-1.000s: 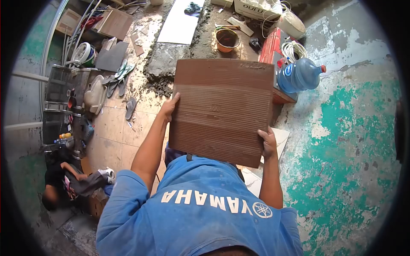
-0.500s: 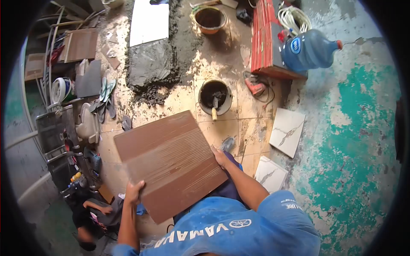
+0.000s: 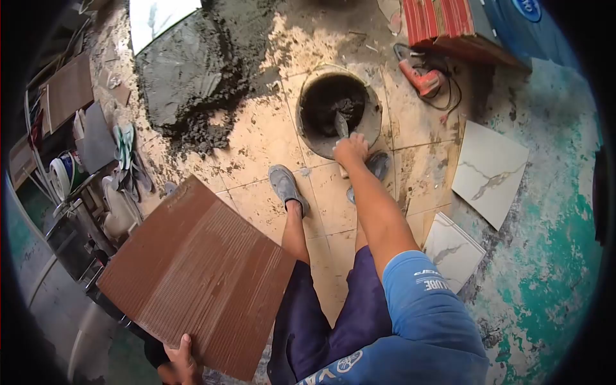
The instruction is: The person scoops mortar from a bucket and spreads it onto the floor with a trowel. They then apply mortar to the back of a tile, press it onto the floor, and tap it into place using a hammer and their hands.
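Note:
My left hand [image 3: 183,360] grips the lower edge of a reddish-brown tile [image 3: 199,276], its thumb on the ribbed face. The tile is tilted to the left of my legs. My right hand [image 3: 351,152] is closed around the handle of a trowel [image 3: 341,124]. The trowel's blade points into a round bucket [image 3: 377,120] holding dark wet mortar [image 3: 321,109]. The bucket stands on the floor just in front of my feet.
Wet mortar [image 3: 173,83] is spread at the upper left, beside a white tile [image 3: 157,19]. A red power tool [image 3: 420,80] with a cord lies right of the bucket. Marbled tiles [image 3: 491,173] lie at right. Red-edged boxes [image 3: 443,19] and a blue water jug [image 3: 526,32] stand beyond.
My right hand has let go of the tile and taken hold of the trowel in the bucket. The tile has moved left and down, held by my left hand alone.

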`<state>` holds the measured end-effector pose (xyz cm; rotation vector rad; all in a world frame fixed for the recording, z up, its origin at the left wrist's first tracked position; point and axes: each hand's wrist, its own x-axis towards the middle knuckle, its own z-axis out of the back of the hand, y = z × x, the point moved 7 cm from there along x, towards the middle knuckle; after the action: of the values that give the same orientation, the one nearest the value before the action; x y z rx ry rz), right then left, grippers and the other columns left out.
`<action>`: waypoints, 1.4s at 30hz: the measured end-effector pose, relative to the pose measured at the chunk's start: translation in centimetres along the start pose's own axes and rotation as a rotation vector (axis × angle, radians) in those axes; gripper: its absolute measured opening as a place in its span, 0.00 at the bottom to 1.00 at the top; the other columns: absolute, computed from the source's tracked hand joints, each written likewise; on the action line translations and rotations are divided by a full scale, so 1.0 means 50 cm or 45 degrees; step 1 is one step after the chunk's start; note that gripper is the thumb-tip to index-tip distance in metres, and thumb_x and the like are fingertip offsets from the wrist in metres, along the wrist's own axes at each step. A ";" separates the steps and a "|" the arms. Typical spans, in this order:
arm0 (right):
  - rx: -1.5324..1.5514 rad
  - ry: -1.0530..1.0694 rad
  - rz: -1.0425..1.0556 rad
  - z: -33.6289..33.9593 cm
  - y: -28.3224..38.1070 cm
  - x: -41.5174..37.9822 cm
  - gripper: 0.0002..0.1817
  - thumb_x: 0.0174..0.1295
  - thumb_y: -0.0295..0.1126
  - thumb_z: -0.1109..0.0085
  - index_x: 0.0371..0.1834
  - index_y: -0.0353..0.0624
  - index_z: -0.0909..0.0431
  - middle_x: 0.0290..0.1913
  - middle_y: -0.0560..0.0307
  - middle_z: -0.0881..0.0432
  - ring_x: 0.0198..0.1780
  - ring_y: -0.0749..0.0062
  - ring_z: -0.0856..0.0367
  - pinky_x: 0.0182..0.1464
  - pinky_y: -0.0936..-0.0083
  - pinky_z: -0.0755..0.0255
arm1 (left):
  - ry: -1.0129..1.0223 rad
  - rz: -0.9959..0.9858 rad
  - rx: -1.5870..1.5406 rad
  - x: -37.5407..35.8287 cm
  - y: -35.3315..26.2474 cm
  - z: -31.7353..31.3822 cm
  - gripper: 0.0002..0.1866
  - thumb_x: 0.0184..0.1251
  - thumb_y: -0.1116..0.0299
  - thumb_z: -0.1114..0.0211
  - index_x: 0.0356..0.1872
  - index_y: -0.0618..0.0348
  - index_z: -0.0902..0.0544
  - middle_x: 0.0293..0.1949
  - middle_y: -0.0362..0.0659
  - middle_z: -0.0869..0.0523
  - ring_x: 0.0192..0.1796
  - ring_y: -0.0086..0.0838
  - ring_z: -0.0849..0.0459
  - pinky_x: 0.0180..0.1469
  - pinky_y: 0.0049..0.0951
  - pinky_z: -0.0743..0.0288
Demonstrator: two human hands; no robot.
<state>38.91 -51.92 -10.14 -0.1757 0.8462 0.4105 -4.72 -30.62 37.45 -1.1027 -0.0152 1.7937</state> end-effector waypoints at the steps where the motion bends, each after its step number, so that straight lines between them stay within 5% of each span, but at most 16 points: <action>1: -0.001 0.025 -0.014 -0.034 -0.016 0.008 0.22 0.65 0.46 0.48 0.48 0.41 0.15 0.63 0.46 0.28 0.65 0.49 0.33 0.66 0.58 0.40 | 0.005 -0.028 0.011 0.007 -0.007 -0.019 0.42 0.56 0.58 0.28 0.66 0.70 0.39 0.61 0.51 0.28 0.61 0.37 0.28 0.66 0.34 0.39; 3: -0.056 0.184 -0.173 -0.064 -0.063 0.019 0.21 0.64 0.41 0.49 0.53 0.39 0.19 0.60 0.43 0.24 0.62 0.45 0.27 0.63 0.57 0.34 | 0.066 -0.050 0.059 0.027 -0.023 -0.063 0.42 0.56 0.57 0.27 0.65 0.71 0.38 0.60 0.51 0.26 0.60 0.37 0.27 0.65 0.34 0.38; 4: 0.171 0.372 -0.043 0.037 -0.068 -0.063 0.24 0.64 0.40 0.50 0.57 0.34 0.24 0.56 0.37 0.21 0.56 0.42 0.21 0.58 0.55 0.28 | 0.117 -0.092 0.098 0.039 -0.037 -0.087 0.42 0.56 0.56 0.27 0.65 0.71 0.37 0.59 0.51 0.25 0.59 0.37 0.26 0.64 0.33 0.37; 6: 0.483 0.122 -0.221 0.129 -0.193 -0.211 0.24 0.64 0.39 0.51 0.57 0.33 0.26 0.50 0.34 0.19 0.52 0.42 0.19 0.55 0.54 0.27 | 0.208 -0.112 0.090 0.058 -0.068 -0.152 0.36 0.58 0.63 0.28 0.62 0.70 0.34 0.57 0.50 0.24 0.57 0.36 0.25 0.63 0.33 0.35; 9: 0.847 -0.180 -0.065 0.157 -0.319 -0.312 0.26 0.64 0.47 0.43 0.54 0.34 0.26 0.48 0.35 0.17 0.51 0.48 0.17 0.53 0.60 0.26 | 0.483 -0.238 0.049 0.107 -0.109 -0.266 0.30 0.58 0.65 0.31 0.59 0.70 0.29 0.53 0.47 0.20 0.54 0.34 0.22 0.60 0.32 0.31; 11: 1.094 -0.058 -0.136 0.152 -0.365 -0.325 0.28 0.64 0.47 0.41 0.56 0.33 0.26 0.50 0.39 0.18 0.53 0.55 0.18 0.55 0.63 0.28 | 0.725 -0.257 0.065 0.150 -0.137 -0.380 0.29 0.58 0.67 0.32 0.59 0.70 0.28 0.53 0.47 0.19 0.54 0.33 0.21 0.59 0.32 0.30; 13: 1.338 0.072 -0.206 0.133 -0.374 -0.291 0.29 0.64 0.48 0.40 0.57 0.33 0.27 0.53 0.43 0.18 0.54 0.62 0.19 0.57 0.67 0.29 | 0.910 -0.240 0.040 0.211 -0.128 -0.501 0.28 0.58 0.67 0.32 0.59 0.70 0.27 0.53 0.48 0.18 0.54 0.33 0.21 0.59 0.33 0.30; 15: 1.691 -0.241 -0.035 0.154 -0.353 -0.211 0.26 0.68 0.46 0.42 0.56 0.33 0.26 0.55 0.53 0.21 0.56 0.73 0.25 0.59 0.71 0.33 | 1.019 -0.187 -0.232 0.273 -0.099 -0.629 0.29 0.58 0.68 0.31 0.59 0.71 0.28 0.55 0.48 0.19 0.56 0.33 0.21 0.61 0.34 0.30; 20: 2.012 -0.076 -0.142 0.047 -0.363 -0.014 0.21 0.68 0.46 0.43 0.49 0.37 0.26 0.43 0.60 0.25 0.47 0.77 0.29 0.56 0.74 0.34 | 1.163 -0.184 -0.346 0.401 -0.036 -0.844 0.33 0.57 0.67 0.29 0.61 0.69 0.31 0.57 0.49 0.21 0.59 0.35 0.23 0.63 0.36 0.31; 22: 2.172 -0.423 -0.182 0.035 -0.362 0.010 0.21 0.67 0.46 0.41 0.48 0.37 0.27 0.40 0.62 0.27 0.45 0.77 0.30 0.52 0.76 0.34 | 1.179 -0.182 -0.388 0.448 -0.001 -0.897 0.30 0.58 0.69 0.30 0.60 0.69 0.30 0.56 0.48 0.20 0.57 0.33 0.22 0.63 0.34 0.30; 27: 2.044 -0.442 -0.219 -0.014 -0.350 0.039 0.22 0.65 0.46 0.39 0.46 0.36 0.28 0.38 0.63 0.28 0.41 0.79 0.33 0.45 0.75 0.34 | 1.047 -0.014 -0.314 0.599 0.133 -0.977 0.24 0.58 0.74 0.28 0.55 0.67 0.25 0.51 0.47 0.16 0.53 0.34 0.18 0.59 0.36 0.25; 33: 1.901 -0.461 -0.302 -0.013 -0.355 0.043 0.23 0.64 0.47 0.39 0.43 0.33 0.26 0.36 0.60 0.25 0.38 0.76 0.31 0.43 0.74 0.33 | 1.079 0.108 -0.004 0.621 0.143 -0.981 0.24 0.59 0.69 0.27 0.55 0.65 0.24 0.50 0.46 0.16 0.50 0.31 0.17 0.54 0.33 0.23; 37: 1.605 -0.418 -0.346 -0.013 -0.360 0.041 0.31 0.63 0.54 0.42 0.49 0.31 0.26 0.40 0.46 0.20 0.43 0.59 0.23 0.49 0.64 0.31 | 1.041 0.205 0.198 0.588 0.095 -0.973 0.29 0.61 0.64 0.28 0.59 0.66 0.29 0.50 0.47 0.17 0.49 0.32 0.18 0.51 0.33 0.22; 42: 1.495 -0.446 -0.321 0.029 -0.360 0.027 0.33 0.64 0.53 0.43 0.54 0.30 0.28 0.46 0.38 0.19 0.48 0.45 0.21 0.53 0.58 0.30 | 0.690 -0.130 0.275 0.614 0.080 -0.959 0.43 0.59 0.57 0.26 0.68 0.67 0.41 0.60 0.57 0.24 0.62 0.40 0.25 0.64 0.37 0.31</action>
<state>48.25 -67.41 -10.39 0.8481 0.5950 -0.3250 22.05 -31.14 -12.98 -1.3660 0.4289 1.3249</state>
